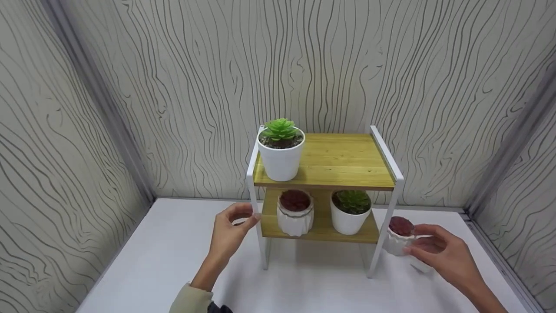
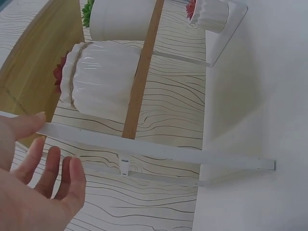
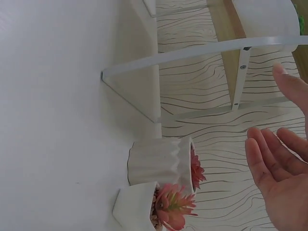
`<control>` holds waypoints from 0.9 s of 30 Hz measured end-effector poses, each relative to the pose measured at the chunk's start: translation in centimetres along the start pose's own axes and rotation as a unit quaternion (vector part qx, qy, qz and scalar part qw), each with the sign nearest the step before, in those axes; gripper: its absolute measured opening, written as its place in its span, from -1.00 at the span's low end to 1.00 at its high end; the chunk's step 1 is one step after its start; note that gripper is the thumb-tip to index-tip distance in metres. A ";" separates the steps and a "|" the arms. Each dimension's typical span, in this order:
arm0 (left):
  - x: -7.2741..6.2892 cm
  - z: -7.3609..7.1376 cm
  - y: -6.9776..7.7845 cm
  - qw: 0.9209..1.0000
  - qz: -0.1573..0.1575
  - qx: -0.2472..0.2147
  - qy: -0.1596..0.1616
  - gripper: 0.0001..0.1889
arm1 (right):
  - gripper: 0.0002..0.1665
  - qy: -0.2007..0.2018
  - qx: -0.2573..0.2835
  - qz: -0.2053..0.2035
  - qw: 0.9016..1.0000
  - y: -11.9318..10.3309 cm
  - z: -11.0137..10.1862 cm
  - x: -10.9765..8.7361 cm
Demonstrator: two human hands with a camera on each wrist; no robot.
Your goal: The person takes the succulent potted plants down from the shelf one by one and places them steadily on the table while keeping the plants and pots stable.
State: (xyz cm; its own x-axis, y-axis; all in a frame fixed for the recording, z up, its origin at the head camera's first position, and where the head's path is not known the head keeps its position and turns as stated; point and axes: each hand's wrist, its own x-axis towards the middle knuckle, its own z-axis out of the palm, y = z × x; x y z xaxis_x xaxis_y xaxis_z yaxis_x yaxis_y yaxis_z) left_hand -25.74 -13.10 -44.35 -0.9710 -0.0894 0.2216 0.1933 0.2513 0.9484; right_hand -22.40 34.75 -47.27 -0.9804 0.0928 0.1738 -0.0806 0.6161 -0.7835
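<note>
A two-tier wooden shelf (image 1: pixel 343 158) with white metal side frames stands on the white table. My left hand (image 1: pixel 230 226) is at its left frame, thumb tip overlapping the white upright (image 2: pixel 168 147), fingers loosely curved beside it. To the right of the shelf is my right hand (image 1: pixel 449 256), its thumb and fingers apart with nothing between them. In the head view it overlaps a ribbed white pot with a red succulent (image 1: pixel 397 241). An angular white pot (image 3: pixel 137 207) with a pinkish succulent sits beside that one, mostly hidden by the right hand in the head view.
On the top board, at the left, stands a white pot with a bright green succulent (image 1: pixel 281 161). The lower board bears a ribbed pot with a dark red succulent (image 1: pixel 295 221) and a smooth pot with a green one (image 1: pixel 347 221). Patterned wall panels (image 1: pixel 208 87) enclose the table.
</note>
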 end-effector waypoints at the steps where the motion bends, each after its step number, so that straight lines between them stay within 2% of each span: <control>1: 0.0 0.0 0.1 1.000 0.000 -0.003 0.001 -0.64 | -0.22 0.000 0.006 -0.005 1.000 -0.3 0.0 0.0; 7: 0.0 -0.2 0.7 1.000 -0.015 -0.007 -0.015 -0.40 | -0.27 -0.006 0.033 -0.015 0.999 -1.6 0.3 0.1; 13: -0.3 -0.4 1.5 0.999 -0.031 0.009 -0.027 -0.20 | -0.29 -0.005 0.043 -0.034 0.999 -2.4 0.7 0.1; 19: -0.4 -0.6 3.1 0.999 -0.036 0.015 -0.023 -0.15 | -0.34 -0.006 0.090 -0.069 0.994 -3.4 0.9 0.1; 27: -0.2 -1.7 5.2 0.999 -0.015 0.043 -0.010 -0.07 | -0.37 -0.006 0.114 -0.067 0.991 -4.4 1.3 0.3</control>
State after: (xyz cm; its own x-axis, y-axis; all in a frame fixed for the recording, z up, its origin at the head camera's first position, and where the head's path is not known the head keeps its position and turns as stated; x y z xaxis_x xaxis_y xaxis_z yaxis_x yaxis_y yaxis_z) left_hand -24.26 -13.36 -39.06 -0.9791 -0.0787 0.1875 0.1517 0.3315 0.9312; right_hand -22.54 31.06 -44.50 -0.9601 0.0116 0.2795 -0.2476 0.4298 -0.8683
